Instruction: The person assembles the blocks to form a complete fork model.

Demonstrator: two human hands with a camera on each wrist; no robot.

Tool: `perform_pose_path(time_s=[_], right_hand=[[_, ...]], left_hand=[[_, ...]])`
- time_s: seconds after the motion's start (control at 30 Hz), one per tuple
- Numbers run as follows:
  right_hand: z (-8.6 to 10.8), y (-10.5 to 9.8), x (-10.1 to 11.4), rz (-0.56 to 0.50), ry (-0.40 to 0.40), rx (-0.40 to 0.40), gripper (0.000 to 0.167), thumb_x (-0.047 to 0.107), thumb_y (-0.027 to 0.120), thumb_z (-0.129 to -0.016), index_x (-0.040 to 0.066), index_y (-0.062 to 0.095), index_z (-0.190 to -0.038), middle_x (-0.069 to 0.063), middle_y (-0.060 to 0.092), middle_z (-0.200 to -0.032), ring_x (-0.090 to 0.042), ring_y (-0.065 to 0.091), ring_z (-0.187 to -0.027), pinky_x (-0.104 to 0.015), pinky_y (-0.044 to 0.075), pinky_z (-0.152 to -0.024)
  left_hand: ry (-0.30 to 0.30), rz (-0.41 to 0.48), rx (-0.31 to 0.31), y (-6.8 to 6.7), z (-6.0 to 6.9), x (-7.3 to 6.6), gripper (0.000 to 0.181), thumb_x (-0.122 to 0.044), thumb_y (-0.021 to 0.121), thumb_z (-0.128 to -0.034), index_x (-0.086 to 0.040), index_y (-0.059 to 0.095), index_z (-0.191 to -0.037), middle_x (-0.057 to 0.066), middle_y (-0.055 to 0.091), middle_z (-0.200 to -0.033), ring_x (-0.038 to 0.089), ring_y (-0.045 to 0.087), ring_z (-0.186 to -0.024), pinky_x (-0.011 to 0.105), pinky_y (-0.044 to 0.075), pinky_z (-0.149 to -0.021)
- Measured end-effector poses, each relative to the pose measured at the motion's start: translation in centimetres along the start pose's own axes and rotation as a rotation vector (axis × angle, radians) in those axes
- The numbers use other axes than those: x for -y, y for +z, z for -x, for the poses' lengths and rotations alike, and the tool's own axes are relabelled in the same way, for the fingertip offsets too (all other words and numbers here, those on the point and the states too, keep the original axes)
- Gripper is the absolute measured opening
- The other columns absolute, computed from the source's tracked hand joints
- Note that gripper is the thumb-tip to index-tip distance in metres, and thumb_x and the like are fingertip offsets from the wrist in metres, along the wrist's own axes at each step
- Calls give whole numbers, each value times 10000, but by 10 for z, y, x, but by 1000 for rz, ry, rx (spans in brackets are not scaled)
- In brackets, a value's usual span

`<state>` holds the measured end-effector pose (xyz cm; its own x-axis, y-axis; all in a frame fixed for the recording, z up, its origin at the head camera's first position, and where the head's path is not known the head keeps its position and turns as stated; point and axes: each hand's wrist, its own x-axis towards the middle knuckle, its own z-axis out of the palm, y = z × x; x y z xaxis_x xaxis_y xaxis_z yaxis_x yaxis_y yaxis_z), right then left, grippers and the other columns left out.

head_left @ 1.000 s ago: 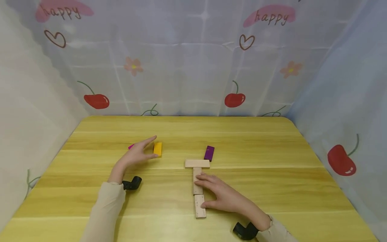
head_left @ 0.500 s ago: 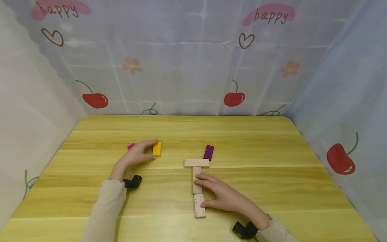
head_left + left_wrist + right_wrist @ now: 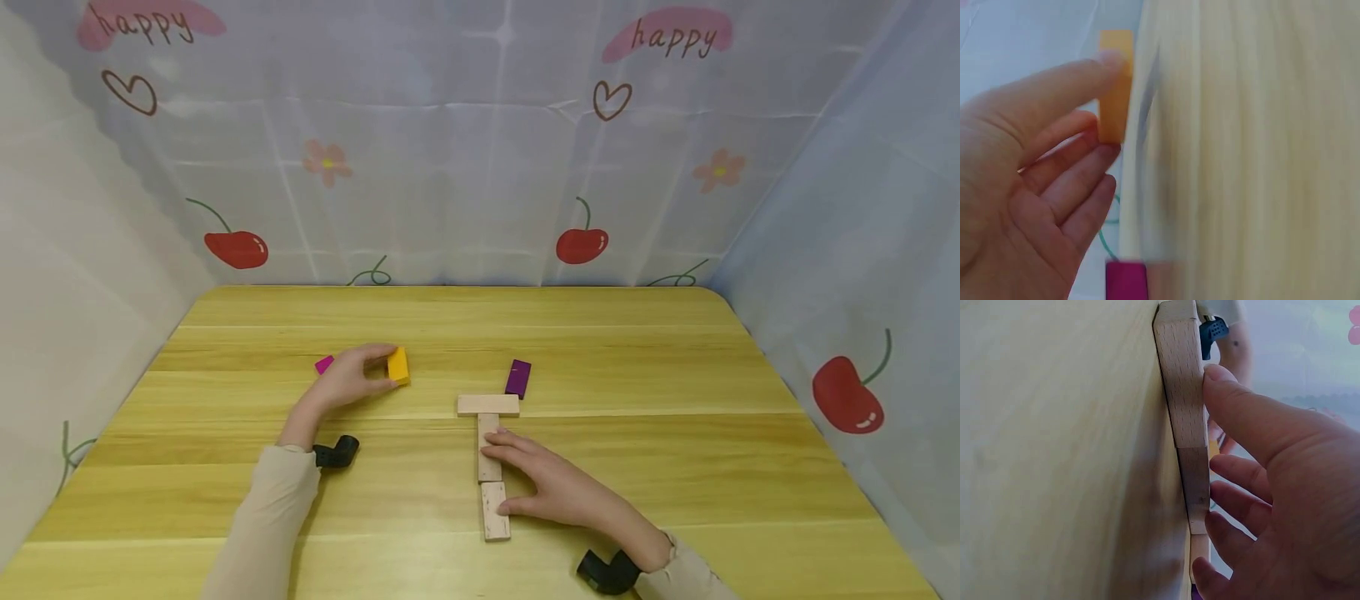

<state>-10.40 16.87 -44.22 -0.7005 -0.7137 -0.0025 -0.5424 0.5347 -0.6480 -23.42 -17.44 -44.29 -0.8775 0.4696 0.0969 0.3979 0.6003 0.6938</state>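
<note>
A yellow block (image 3: 398,367) is pinched between the thumb and fingers of my left hand (image 3: 347,379); the left wrist view shows the yellow block (image 3: 1115,87) just off the tabletop. Three plain wooden blocks form a T: a crosswise block (image 3: 488,406) at the far end, a middle block (image 3: 489,467) and a near block (image 3: 495,523) in line below it. My right hand (image 3: 562,487) rests along them, thumb at the near block and fingertips on the middle one. In the right wrist view the fingers (image 3: 1235,534) are loosely bent beside the blocks, not gripping.
A purple block (image 3: 518,379) lies just beyond the crosswise block. Behind the left hand sits a magenta block (image 3: 324,365), partly hidden. The wood-grain table (image 3: 675,375) ends at a printed curtain (image 3: 450,167) at the back and sides. Black cameras are worn on both wrists.
My left hand has closed its thumb and fingers on the yellow block and moved it slightly to the right, tilting it. The right hand and the wooden blocks stay put.
</note>
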Motion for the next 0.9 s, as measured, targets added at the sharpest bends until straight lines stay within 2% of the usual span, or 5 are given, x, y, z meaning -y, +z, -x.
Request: perform_pose_path(time_s=[0.2, 0.47, 0.6, 0.77, 0.9], right_hand=[[0, -1, 0, -2, 15, 7, 694, 423, 648, -862, 167, 379, -1448, 20, 252, -1511, -158, 182, -1376, -414, 265, -1065], [-1, -2, 0, -10, 16, 15, 686, 434, 635, -867, 168, 381, -1446, 19, 251, -1511, -167, 189, -1374, -426, 279, -1057], [-1, -2, 1, -15, 7, 16, 687, 429, 635, -869, 159, 380, -1446, 5, 256, -1511, -178, 189, -1375, -431, 279, -1056], [-1, -2, 0, -13, -3, 11, 685, 427, 636, -869, 154, 384, -1444, -4, 259, -1510, -180, 193, -1374, -426, 278, -1057], [0, -1, 0, -7, -5, 0, 687, 421, 648, -863, 145, 394, -1438, -9, 268, -1506, -186, 201, -1372, -421, 272, -1060]], left_hand=[[24, 26, 36, 12, -18, -25, 581, -142, 738, -821, 35, 503, -1323, 174, 478, -1344, 331, 406, -1254, 441, 328, -1025], [87, -28, 96, 37, -49, -52, 589, -182, 744, -819, 10, 512, -1325, 147, 499, -1333, 296, 423, -1245, 404, 333, -1027], [105, -44, 132, 49, -60, -63, 590, -190, 736, -827, 15, 503, -1329, 145, 499, -1333, 288, 414, -1253, 391, 317, -1039], [112, -36, 160, 61, -70, -69, 581, -182, 734, -830, 15, 504, -1326, 135, 504, -1329, 275, 412, -1256, 373, 309, -1044], [108, -43, 176, 69, -75, -67, 565, -170, 735, -828, 15, 517, -1315, 129, 513, -1319, 268, 414, -1255, 362, 300, -1050]])
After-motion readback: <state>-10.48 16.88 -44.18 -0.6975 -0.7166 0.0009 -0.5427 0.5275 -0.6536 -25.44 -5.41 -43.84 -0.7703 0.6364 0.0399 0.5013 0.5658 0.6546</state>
